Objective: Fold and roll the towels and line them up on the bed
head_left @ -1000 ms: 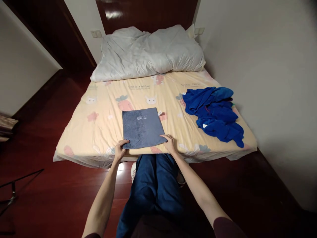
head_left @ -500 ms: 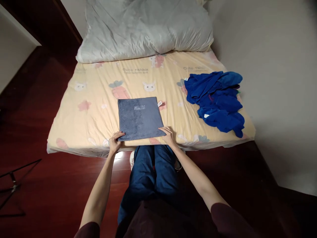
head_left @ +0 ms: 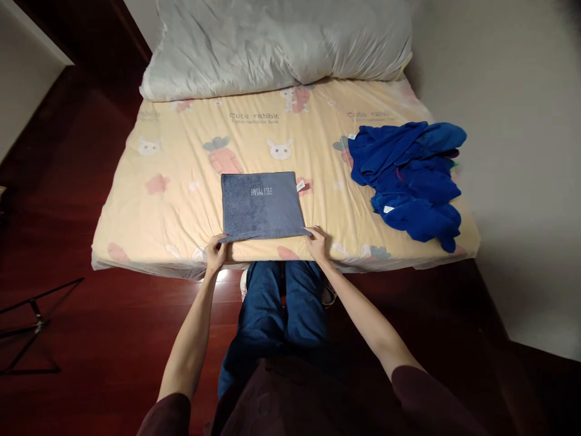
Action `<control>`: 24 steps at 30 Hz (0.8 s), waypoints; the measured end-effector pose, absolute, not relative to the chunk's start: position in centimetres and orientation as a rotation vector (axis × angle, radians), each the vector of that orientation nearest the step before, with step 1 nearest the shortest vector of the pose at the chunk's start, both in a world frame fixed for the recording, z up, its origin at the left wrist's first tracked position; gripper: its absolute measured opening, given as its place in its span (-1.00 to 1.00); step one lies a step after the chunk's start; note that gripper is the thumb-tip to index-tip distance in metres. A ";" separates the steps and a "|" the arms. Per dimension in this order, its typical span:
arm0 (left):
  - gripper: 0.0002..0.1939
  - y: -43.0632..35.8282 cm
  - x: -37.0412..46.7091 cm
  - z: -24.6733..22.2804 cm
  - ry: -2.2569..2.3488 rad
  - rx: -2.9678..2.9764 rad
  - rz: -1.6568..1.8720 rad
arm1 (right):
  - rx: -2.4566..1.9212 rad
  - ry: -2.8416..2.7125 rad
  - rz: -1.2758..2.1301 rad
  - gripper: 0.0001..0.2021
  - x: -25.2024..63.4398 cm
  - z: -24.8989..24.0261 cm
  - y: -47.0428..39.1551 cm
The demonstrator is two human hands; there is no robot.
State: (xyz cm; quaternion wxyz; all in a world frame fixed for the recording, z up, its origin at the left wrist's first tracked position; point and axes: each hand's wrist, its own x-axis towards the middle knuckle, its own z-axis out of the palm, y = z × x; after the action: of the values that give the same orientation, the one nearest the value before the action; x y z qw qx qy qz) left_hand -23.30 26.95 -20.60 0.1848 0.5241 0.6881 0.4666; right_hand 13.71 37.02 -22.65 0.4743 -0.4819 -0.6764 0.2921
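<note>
A grey-blue towel point(head_left: 263, 206) lies flat on the bed with white lettering near its far edge and a small white tag at its far right side. My left hand point(head_left: 216, 251) pinches the towel's near left corner. At the near right corner, my right hand point(head_left: 316, 242) is closed on the cloth. The near edge between both hands is lifted slightly and curls up off the sheet.
The bed has a yellow patterned sheet point(head_left: 181, 200). A crumpled pile of bright blue cloths point(head_left: 408, 175) rests at the right. A pale quilt point(head_left: 272, 48) is heaped at the back. A black stand point(head_left: 36, 318) is on the floor at the left, and a wall point(head_left: 512, 151) is at the right.
Both hands have raised the towel's near edge and shifted it away from me, so that edge now curls up and less of the towel shows. The camera view has shifted slightly.
</note>
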 end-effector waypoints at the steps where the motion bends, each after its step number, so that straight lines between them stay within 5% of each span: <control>1: -0.69 26.9 -23.2 -20.7 1.970 1.437 1.316 | -1.197 -1.630 0.732 -0.76 13.7 -22.7 37.1; 4: -0.67 26.9 -23.1 -21.0 2.033 1.327 1.306 | -1.266 -1.555 0.778 -0.84 13.6 -22.8 37.3; 12: -0.66 27.0 -22.6 -20.0 1.974 1.171 1.327 | -1.335 -1.495 0.943 -0.61 13.2 -22.4 37.5; 24: -0.61 27.2 -22.5 -20.1 1.987 1.141 1.380 | -1.308 -1.582 0.694 -0.71 13.3 -21.5 37.2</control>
State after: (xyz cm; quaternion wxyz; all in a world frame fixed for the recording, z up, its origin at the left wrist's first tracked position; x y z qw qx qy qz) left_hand -22.53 27.15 -20.08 0.2313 0.4152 0.7226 0.5020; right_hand 13.31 37.18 -21.53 0.4683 -0.5334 -0.6450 0.2832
